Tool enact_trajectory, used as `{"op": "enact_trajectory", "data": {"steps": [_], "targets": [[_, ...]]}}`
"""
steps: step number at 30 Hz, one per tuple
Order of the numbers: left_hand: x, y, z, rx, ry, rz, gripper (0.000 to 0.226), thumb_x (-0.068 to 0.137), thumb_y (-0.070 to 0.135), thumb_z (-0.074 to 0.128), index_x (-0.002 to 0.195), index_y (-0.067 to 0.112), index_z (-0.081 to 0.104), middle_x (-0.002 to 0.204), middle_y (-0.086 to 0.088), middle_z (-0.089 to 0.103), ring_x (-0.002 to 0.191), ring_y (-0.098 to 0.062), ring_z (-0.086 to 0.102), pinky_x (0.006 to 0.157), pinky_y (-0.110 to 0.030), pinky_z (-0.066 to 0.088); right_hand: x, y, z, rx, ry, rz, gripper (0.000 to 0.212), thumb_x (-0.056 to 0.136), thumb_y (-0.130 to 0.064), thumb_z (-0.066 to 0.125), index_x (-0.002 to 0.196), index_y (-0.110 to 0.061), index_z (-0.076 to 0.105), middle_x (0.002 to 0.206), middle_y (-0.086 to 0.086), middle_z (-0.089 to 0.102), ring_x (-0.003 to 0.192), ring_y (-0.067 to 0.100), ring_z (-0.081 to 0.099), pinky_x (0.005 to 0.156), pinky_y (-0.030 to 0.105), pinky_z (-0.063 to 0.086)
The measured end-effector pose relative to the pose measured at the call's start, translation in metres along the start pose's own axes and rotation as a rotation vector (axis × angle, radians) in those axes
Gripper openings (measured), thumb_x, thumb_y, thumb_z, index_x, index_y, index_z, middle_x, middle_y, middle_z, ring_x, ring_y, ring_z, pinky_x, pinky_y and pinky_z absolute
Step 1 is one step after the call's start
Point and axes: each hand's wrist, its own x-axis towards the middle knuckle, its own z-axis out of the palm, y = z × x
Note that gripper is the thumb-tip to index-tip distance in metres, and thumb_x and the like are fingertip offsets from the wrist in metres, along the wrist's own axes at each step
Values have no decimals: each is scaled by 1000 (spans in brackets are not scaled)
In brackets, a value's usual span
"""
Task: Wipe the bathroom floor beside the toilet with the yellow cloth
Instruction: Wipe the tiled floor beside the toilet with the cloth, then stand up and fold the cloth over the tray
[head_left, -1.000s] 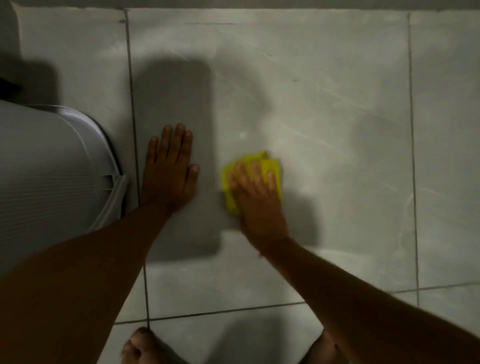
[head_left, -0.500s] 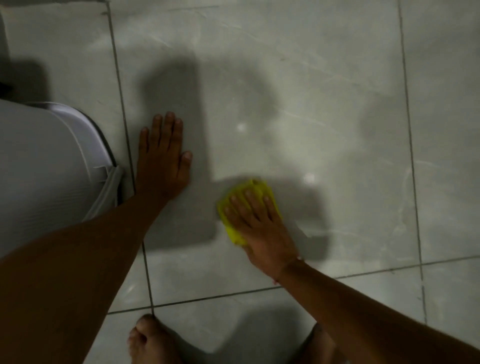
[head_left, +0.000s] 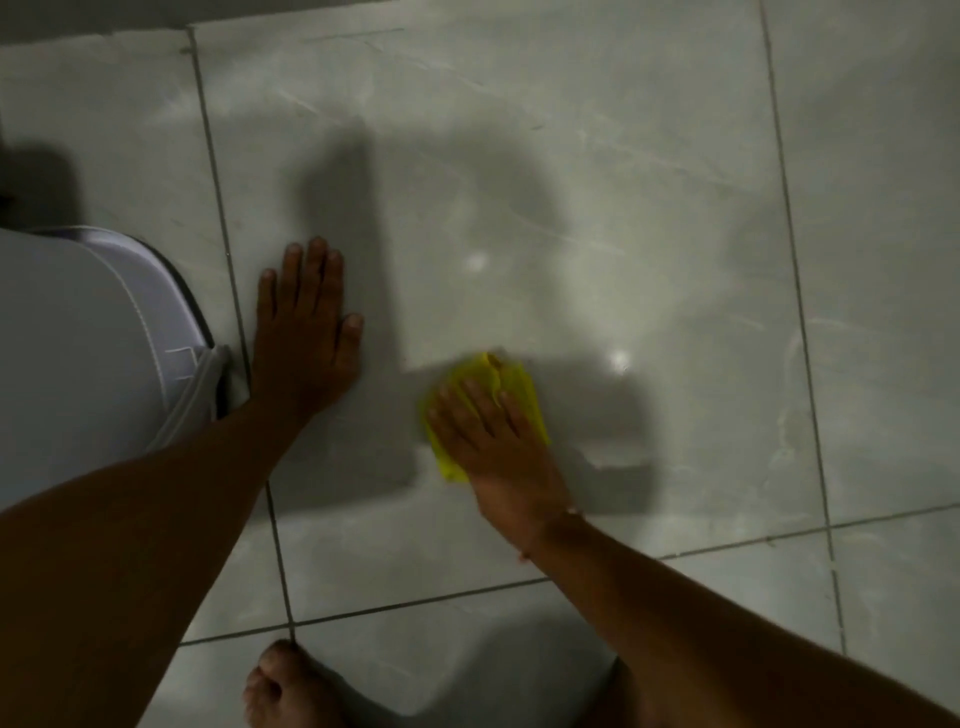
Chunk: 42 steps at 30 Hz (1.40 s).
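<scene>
The right hand (head_left: 498, 441) is lying flat with fingers spread, pressing down on the cloth (head_left: 511, 384) rather than gripping it; the cloth is sitting bunched on the floor (head_left: 649, 182), its yellow edges showing past the fingertips and beside the palm, near the middle of a large tile and a little in from that tile's near grout line. The left hand (head_left: 304, 332) is lying open and empty, palm down on the same tile, just right of the grout line running toward the far edge, with its fingers close together. The toilet (head_left: 78, 353) is standing at the floor's left edge, just beside the left hand (its pale rounded body is cut off by the frame).

The floor is showing large grey glossy tiles with thin dark grout lines, and it is carrying blocky shadows and two small bright reflections near the cloth. At the far edge a darker band is meeting the tiles; whether it is a wall is hard to tell.

A bare foot (head_left: 283, 686) is resting at the near edge, partly cut off. Most of the cloth is hiding beneath the right hand.
</scene>
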Motion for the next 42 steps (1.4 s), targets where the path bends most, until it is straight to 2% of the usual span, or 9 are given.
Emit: {"op": "enact_trajectory", "data": {"steps": [3,10,19,25,28,32,35,37,42], "targets": [[1,-2,-2,1,-24,4,68,97,39,33,157,10,19,166,-16,19,154,-36,15,124,-54,12,-52,45,-7,-30,-48,16,74,76,-3,45,146,-21,36,153,6,39,143,34,26,119,54,16],[0,-4,2,18,-55,-3,68,97,39,34,158,14,15,167,-13,17,155,-32,13,124,-51,9,74,150,-52,185,147,817,82,83,-15,58,152,-17,15,163,8,12,149,37,6,118,56,1],[8,25,-33,-21,-281,-99,74,91,33,30,157,1,13,166,-22,6,155,-38,6,124,-50,12,34,76,-32,108,-17,10,61,87,-11,37,148,-22,32,157,5,31,146,36,22,117,57,7],[-4,68,-87,-132,-703,-130,83,93,19,49,158,8,-1,168,-13,-8,156,-29,-8,127,-41,6,-13,54,-60,358,-318,158,68,90,0,43,149,-29,24,161,-1,19,150,27,11,121,43,-1],[-32,94,-122,-273,-792,-133,84,91,18,54,159,12,5,168,-12,-3,156,-27,-4,127,-36,6,-13,28,-113,725,-102,424,48,93,-2,51,138,-18,49,147,11,46,138,29,39,118,44,28],[-67,120,-198,-929,-640,-606,70,88,7,57,154,15,32,163,-11,29,151,-24,26,123,-33,24,-6,-14,-201,879,52,549,37,89,1,58,126,-8,56,123,15,61,114,31,58,101,43,46],[-84,122,-282,-1403,-525,-796,50,74,10,56,122,17,67,119,-5,72,118,-27,60,100,-37,46,-1,-56,-277,1222,37,581,25,92,-3,58,116,-13,61,111,9,70,105,23,64,94,35,50],[-98,104,-334,-1484,-452,-820,35,65,16,53,93,24,74,81,8,75,91,-25,65,84,-42,52,4,-87,-324,1434,-8,560,23,94,-5,56,116,-12,61,111,10,71,100,17,66,89,29,53],[-134,30,-434,-1449,-241,-916,20,74,12,69,93,13,72,80,-3,76,76,-21,72,64,-34,58,29,-166,-387,1650,-79,582,26,94,-8,56,120,-6,55,115,15,68,96,19,68,78,26,59]]}}
